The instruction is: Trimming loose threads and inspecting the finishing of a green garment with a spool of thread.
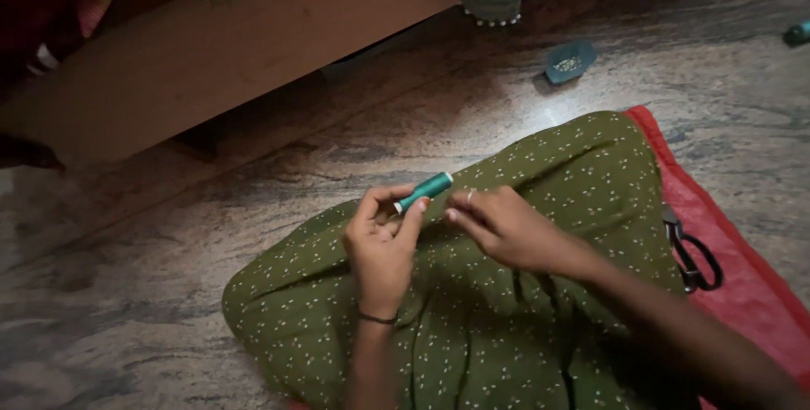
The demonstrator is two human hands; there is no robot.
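Teal thread spool (423,191) sat pinched in the left hand (381,245), right hand (506,229) pinching beside it, thread end too fine to see, over green dotted cloth (582,165).

- One view only, taken from a head-worn camera.
- Aimed steeply down and forward over the lap, onto the stone floor (169,233).
- Hands seen close, mid-frame; wooden bench (211,47) framed along the far top edge.

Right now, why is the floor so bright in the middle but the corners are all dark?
In the head view, light pools on the stone floor above the green dotted cloth; the edges fade into shadow. The left hand with the teal thread spool and the right hand look soft, slightly blurred; the scissors sit dim.
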